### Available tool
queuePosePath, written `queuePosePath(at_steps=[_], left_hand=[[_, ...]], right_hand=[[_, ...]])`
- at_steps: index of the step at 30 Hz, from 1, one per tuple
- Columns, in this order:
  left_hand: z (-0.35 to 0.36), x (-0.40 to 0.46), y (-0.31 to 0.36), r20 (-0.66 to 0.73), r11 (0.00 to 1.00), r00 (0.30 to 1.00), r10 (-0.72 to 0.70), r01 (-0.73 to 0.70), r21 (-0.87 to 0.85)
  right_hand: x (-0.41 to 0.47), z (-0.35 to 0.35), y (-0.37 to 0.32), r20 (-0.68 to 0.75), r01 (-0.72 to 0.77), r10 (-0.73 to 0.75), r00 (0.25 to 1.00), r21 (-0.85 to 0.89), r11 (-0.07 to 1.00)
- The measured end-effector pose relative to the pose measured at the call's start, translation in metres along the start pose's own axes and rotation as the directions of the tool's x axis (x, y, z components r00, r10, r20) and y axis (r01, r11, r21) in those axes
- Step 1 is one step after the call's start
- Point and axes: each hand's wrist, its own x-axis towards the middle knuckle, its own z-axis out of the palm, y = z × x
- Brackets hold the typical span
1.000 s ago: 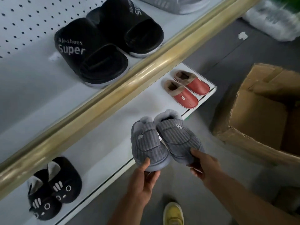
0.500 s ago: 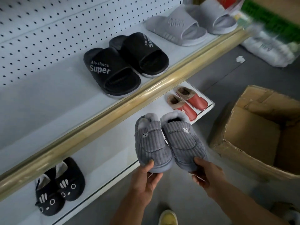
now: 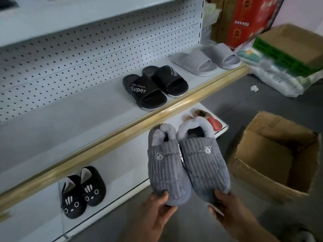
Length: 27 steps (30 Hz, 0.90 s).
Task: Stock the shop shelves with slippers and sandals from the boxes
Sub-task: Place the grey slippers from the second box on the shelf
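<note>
I hold a pair of grey corduroy slippers with small bear patches, side by side, toes toward me. My left hand (image 3: 157,212) grips the toe of the left slipper (image 3: 167,172); my right hand (image 3: 227,210) grips the toe of the right slipper (image 3: 204,165). The pair hangs in the air in front of the bottom shelf (image 3: 122,165). On that shelf sit black cat-face slippers (image 3: 82,191) at the left and red slippers (image 3: 213,123) at the right, partly hidden behind the grey pair.
The middle shelf (image 3: 70,126), edged by a gold rail (image 3: 108,144), carries black "Super" slides (image 3: 153,86) and grey slides (image 3: 204,58). An open cardboard box (image 3: 272,154) stands on the floor at right. Farther back lie another box (image 3: 293,42), plastic-wrapped bundles (image 3: 279,77) and a red carton (image 3: 248,20).
The view has tilted up and pulled back, showing more of the shelves. The grey slippers stay in both hands and sit higher and nearer the camera.
</note>
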Motion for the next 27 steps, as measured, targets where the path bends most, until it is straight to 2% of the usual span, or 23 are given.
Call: queuePosePath(at_steps=[5, 9, 12, 17, 22, 27], left_hand=[[-0.016, -0.033, 0.017, 0.012, 0.999, 0.999, -0.032, 0.032, -0.012], [-0.04, -0.052, 0.034, 0.128, 0.996, 0.987, -0.093, 0.093, 0.009], [-0.067, -0.061, 0.042, 0.174, 0.996, 0.981, -0.081, 0.085, -0.014], [-0.085, -0.067, 0.08, 0.122, 0.996, 0.99, 0.076, -0.07, -0.055], [-0.095, -0.073, 0.13, 0.097, 0.959, 0.96, 0.264, -0.251, -0.132], [-0.108, -0.067, 0.183, 0.005, 0.911, 0.929, 0.37, -0.362, -0.197]], right_hand=[[-0.022, 0.021, 0.001, 0.048, 0.027, -0.028, 0.998, 0.01, 1.0], [-0.031, 0.035, 0.012, 0.041, 0.018, -0.019, 0.999, 0.038, 0.999], [-0.033, 0.049, 0.028, 0.05, 0.0, -0.002, 0.999, 0.037, 0.999], [-0.031, 0.097, 0.032, 0.202, 0.03, -0.031, 0.979, 0.011, 0.999], [-0.02, 0.163, 0.024, 0.324, 0.106, -0.091, 0.942, -0.029, 0.994], [-0.012, 0.235, 0.007, 0.373, 0.18, -0.127, 0.919, -0.113, 0.977]])
